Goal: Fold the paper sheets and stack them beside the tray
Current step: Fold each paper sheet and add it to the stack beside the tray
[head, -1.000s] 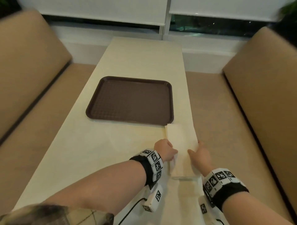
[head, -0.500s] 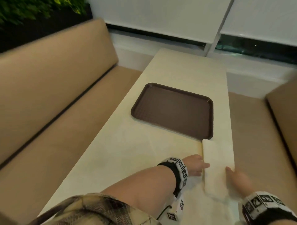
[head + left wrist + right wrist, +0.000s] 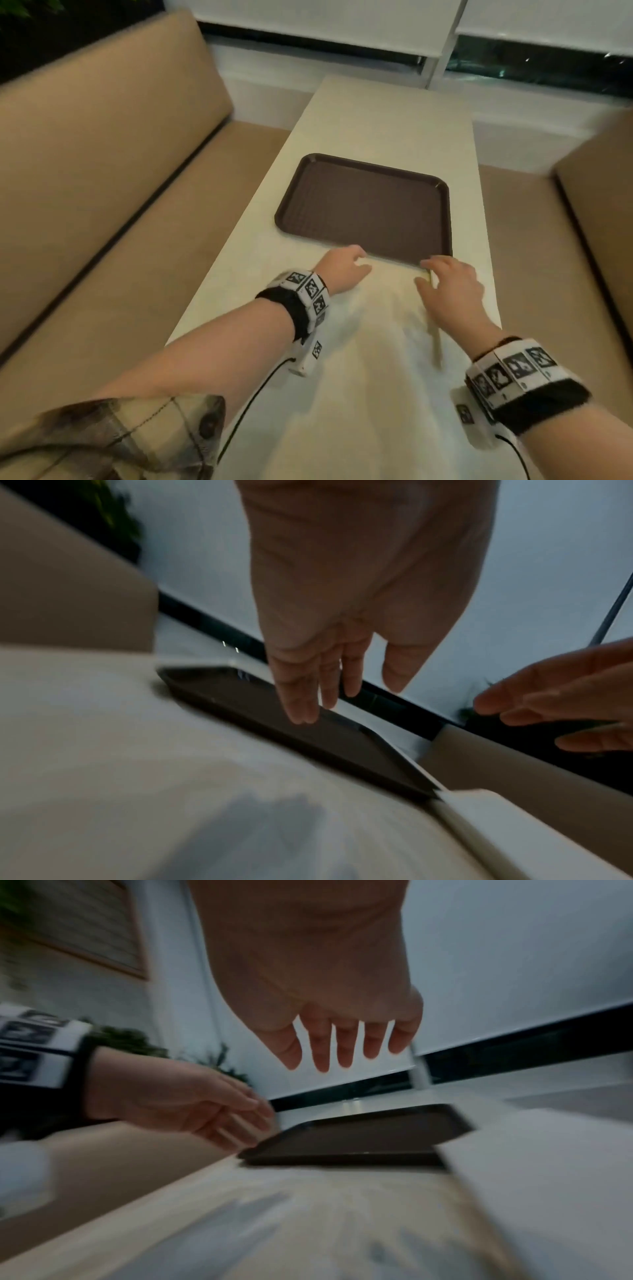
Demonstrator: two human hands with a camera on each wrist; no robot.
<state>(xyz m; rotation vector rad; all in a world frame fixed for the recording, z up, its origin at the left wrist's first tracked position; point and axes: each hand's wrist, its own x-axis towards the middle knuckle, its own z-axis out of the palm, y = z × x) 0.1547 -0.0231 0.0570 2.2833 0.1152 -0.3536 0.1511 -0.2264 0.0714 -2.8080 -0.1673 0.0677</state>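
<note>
A dark brown tray [image 3: 363,209] lies in the middle of the pale table. A folded paper stack [image 3: 445,342] lies just below the tray's near right corner, and also shows in the left wrist view [image 3: 514,831] and the right wrist view [image 3: 548,1177]. A pale, slightly wrinkled sheet [image 3: 383,325] seems to lie flat between my arms; blur hides its edges. My left hand [image 3: 356,258] hovers at the tray's near edge with its fingers [image 3: 301,704] straight. My right hand [image 3: 431,270], fingers [image 3: 322,1053] spread, is over the stack's far left corner. Neither hand holds anything.
Tan bench seats run along both sides of the table [image 3: 376,113]. A window sill and blinds close the far end. The folded stack reaches the table's right edge. Cables trail from both wrist bands.
Both hands have left the folded stack's sides and moved forward to the tray's near edge. The head view has swung left and back.
</note>
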